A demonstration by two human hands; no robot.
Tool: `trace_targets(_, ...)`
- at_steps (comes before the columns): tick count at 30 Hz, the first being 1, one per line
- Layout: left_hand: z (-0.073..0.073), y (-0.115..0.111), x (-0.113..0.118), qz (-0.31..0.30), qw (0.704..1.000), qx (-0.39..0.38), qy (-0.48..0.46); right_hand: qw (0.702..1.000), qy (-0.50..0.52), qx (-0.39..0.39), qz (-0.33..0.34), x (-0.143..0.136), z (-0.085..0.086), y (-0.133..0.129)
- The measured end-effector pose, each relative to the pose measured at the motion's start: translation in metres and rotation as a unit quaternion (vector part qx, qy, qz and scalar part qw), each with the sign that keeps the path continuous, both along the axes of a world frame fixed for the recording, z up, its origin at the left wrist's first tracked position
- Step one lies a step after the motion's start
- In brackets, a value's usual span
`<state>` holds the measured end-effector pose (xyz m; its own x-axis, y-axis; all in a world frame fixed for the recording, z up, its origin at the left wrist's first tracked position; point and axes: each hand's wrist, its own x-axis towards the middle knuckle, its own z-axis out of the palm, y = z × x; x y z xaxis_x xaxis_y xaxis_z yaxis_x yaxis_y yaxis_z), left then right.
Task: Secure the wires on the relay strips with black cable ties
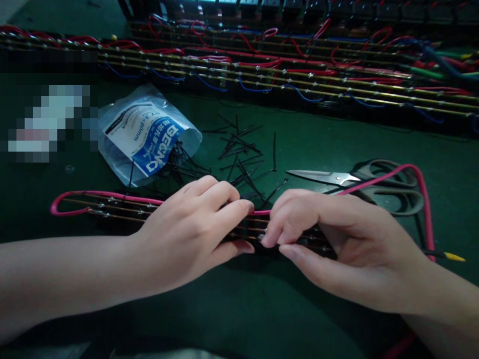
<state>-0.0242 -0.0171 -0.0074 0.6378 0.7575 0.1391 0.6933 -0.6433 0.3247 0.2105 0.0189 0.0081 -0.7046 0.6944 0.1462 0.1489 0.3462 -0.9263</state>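
Note:
A narrow strip with brass rods and soldered joints (pixel 116 207) lies lengthwise under both hands. A thick pinkish-red wire (pixel 108 193) runs along its far edge, loops back at the left end and bends down on the right. My left hand (pixel 192 219) is wrapped over the middle of the strip, fingers on the far side and thumb on the near side. Just to its right, the fingertips and thumb of my right hand (pixel 355 244) are pinched close together at the strip's near edge. Whatever sits between those fingertips is too small to make out.
Behind the strip lie loose black cable ties (pixel 239 144) and an open plastic bag of them (pixel 145 119). Scissors (pixel 325 177) rest beyond my right hand. Long wired brass-rod assemblies (pixel 262 75) cross the back of the green table (pixel 232 309). A yellow-tipped wire end (pixel 454 257) pokes out right.

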Motion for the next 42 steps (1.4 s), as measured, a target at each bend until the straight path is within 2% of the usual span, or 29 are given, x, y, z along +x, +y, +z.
trace_targets(12, 0.006, 0.006, -0.002, 0.006, 0.995, -0.09, -0.044, 0.999, 0.001, 0.035, -0.017, 0.003, -0.006, -0.003)
trace_targets(17, 0.006, 0.006, -0.003, 0.014, 0.994, -0.098, -0.055, 0.997, -0.033, 0.067, -0.01, 0.002, -0.007, -0.003)
trace_targets(25, 0.004, 0.006, -0.003, 0.009, 0.993, -0.099, -0.06, 0.982, -0.058, 0.171, 0.046, -0.006, -0.009, 0.0)
trace_targets(31, 0.001, 0.007, -0.005, -0.017, 0.993, -0.09, -0.069, 0.97, -0.067, 0.228, 0.054, -0.006, -0.01, 0.002)
trace_targets(42, 0.004, 0.005, -0.002, 0.012, 0.994, -0.078, -0.071, 0.977, -0.072, 0.195, 0.048, -0.008, -0.008, 0.002)
